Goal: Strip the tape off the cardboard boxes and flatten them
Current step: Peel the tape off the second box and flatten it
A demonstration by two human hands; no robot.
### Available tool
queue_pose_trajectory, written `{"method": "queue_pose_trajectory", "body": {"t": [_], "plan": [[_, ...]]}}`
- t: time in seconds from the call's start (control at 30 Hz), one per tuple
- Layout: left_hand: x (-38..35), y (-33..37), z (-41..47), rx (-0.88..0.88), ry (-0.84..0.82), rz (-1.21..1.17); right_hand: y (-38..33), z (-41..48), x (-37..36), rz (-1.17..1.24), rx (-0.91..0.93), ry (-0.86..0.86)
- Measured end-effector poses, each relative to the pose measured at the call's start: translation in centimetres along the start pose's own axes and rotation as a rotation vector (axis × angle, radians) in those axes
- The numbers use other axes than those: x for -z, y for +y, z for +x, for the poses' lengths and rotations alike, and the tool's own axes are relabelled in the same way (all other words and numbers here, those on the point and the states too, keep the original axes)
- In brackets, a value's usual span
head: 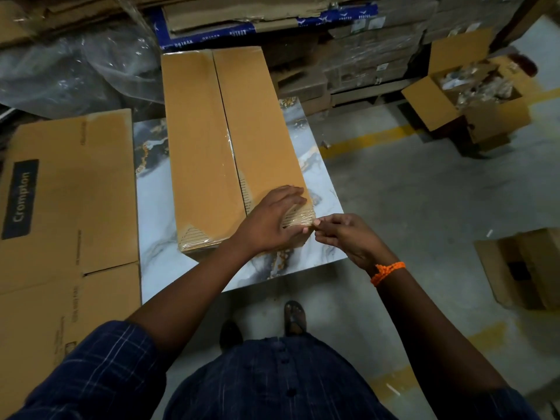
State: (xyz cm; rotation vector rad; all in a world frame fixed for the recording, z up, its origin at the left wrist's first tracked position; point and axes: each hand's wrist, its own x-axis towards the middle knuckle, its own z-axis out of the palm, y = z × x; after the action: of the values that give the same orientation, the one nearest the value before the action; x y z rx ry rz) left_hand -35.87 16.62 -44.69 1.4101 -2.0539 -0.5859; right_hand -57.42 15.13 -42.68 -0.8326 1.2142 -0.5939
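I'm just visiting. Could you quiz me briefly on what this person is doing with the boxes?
1. True or false: the left hand lies flat on the long box.
2. What does the right hand pinch? A) a knife B) tape at the box's near corner C) a pen
3. Fill in: the flattened box on the left reads ____.
Key: 1 true; 2 B; 3 Crompton.
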Motion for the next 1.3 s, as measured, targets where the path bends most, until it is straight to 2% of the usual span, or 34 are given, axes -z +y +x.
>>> {"method": "queue_pose_trajectory", "body": {"t": [0.13, 0.2, 0.27, 0.33, 0.43, 0.53, 0.7, 0.8, 0.9, 0.97, 1.03, 1.13, 1.2, 1.3], "plan": [[0.2, 0.7, -0.1, 0.022, 0.050, 0.028, -0.5, -0.2, 0.2, 0.157, -0.043, -0.032], [0.5, 1.2, -0.2, 0.052, 0.046, 0.040, -0.6, -0.1, -0.3, 0.114, -0.013, 0.002], [1.2, 1.2, -0.5, 0.064, 0.018, 0.078, -0.7, 0.1, -0.8, -0.117, 0.168, 0.102], [2.7, 0.9, -1.1, 0.087, 0.006, 0.146, -0.8, 0.3, -1.5, -0.459, 0.450, 0.163], [5.5, 0.2, -2.8, 0.180, -0.041, 0.278, -1.0, 0.7, -3.2, -0.970, 0.714, 0.070], [7.1, -0.1, -3.7, 0.291, -0.077, 0.261, -1.6, 1.1, -5.1, -1.210, 0.770, -0.005], [6.4, 0.5, -2.9, 0.339, -0.096, 0.203, -3.0, 1.3, -6.8, -1.379, 0.790, -0.115], [7.3, -0.3, -4.1, 0.354, -0.051, 0.160, -3.3, 1.3, -7.3, -1.445, 0.759, -0.117], [9.8, -1.5, -7.2, 0.479, -0.018, 0.188, -2.8, 1.2, -7.4, -1.447, 0.780, -0.074], [11.7, -2.9, -10.1, 0.577, 0.073, 0.159, -2.3, 1.0, -8.0, -1.467, 0.788, -0.017], [12.8, -4.1, -12.9, 0.696, 0.214, 0.035, -1.9, 0.8, -9.3, -1.490, 0.789, 0.001], [12.4, -4.3, -15.5, 0.918, 0.379, -0.503, -1.0, 0.6, -13.0, -1.449, 0.847, -0.121], [11.4, -3.8, -16.0, 0.948, 0.475, -0.793, -0.6, 0.9, -15.8, -1.453, 0.888, -0.210], [10.2, -3.4, -16.6, 0.912, 0.608, -0.911, -0.4, 1.2, -18.5, -1.496, 0.901, -0.296]]}}
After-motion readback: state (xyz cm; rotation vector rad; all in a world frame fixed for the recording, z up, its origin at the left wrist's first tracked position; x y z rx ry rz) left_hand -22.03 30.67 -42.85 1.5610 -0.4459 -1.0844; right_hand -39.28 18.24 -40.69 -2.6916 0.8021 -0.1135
